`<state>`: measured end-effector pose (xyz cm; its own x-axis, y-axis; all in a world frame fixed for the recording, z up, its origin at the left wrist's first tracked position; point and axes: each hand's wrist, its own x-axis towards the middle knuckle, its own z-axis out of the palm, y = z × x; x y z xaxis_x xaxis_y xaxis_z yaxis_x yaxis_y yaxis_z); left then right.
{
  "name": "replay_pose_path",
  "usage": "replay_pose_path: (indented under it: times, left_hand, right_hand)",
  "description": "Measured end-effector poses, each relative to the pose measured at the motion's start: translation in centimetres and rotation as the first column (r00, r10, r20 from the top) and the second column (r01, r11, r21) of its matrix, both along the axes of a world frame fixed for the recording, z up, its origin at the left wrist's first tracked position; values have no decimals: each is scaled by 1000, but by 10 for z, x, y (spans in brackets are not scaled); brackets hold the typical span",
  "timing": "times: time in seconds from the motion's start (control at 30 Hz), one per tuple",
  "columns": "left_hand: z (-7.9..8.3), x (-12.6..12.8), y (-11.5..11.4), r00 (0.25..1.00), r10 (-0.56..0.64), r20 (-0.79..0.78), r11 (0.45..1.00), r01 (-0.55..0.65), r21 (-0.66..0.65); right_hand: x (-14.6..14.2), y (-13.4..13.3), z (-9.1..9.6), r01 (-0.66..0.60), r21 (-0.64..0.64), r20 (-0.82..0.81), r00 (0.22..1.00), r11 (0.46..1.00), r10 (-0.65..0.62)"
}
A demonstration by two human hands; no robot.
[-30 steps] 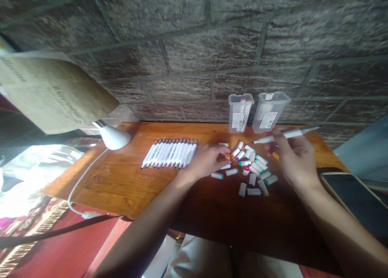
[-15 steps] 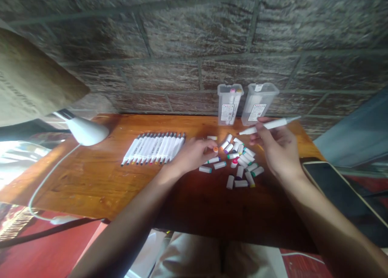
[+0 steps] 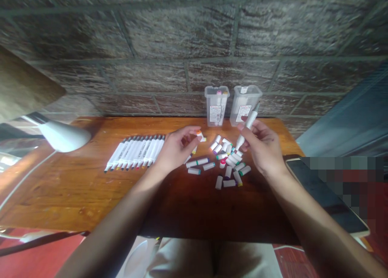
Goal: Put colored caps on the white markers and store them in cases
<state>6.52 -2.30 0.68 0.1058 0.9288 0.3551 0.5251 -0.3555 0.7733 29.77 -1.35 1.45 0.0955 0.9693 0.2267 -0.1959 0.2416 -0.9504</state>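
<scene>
Between thumb and fingers, my left hand pinches a white marker cap with an orange end, held above the table. My right hand grips a white uncapped marker, tilted with its lower end over the loose caps. Those white marker caps, with ends of different colours, lie scattered between and below my hands. A red-ended cap stands among them. To the left of my left hand, a row of white markers lies side by side, its right end partly hidden by the hand.
Two clear plastic cases stand at the back against the stone wall; the left one holds a few markers. A phone lies at the table's right edge. On the left stands a lamp with a white base.
My left hand has lifted the orange-ended cap from the pile. My right hand has turned the marker from nearly level to steeply tilted. The view has shifted slightly right.
</scene>
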Motion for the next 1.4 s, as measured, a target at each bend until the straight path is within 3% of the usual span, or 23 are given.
replay_pose_path:
  times: [0.17,0.4,0.57,0.7,0.93,1.1,1.23,1.4]
  left_hand:
    - [-2,2,6,927,129,351,991,-135,-7]
    - [-3,7,3,928,47,370,993,-82,79]
    - [0,5,4,912,-9,410,989,-52,138]
    - [-4,5,5,901,-20,434,989,-48,143]
    - [-4,9,1,922,-27,386,984,-43,171]
    - [-5,8,2,921,-50,387,978,-32,204]
    - [-7,7,2,915,-74,398,980,-6,197]
    - [-2,10,-2,932,-49,360,986,-12,168]
  right_hand:
    - [-1,-1,1,-70,-22,-87,994,997,67]
    - [-1,-10,-2,-381,-97,0,924,919,383]
    - [0,-13,-2,-457,-137,20,886,879,464]
    - [1,-13,0,-446,-147,17,891,883,453]
    - [7,-7,10,-333,-166,-240,927,928,290]
    - [10,-4,14,-292,-146,-307,922,945,237]
    - [11,-3,12,-296,-136,-308,920,945,244]
    - [10,-7,11,-401,-179,-245,902,899,354]
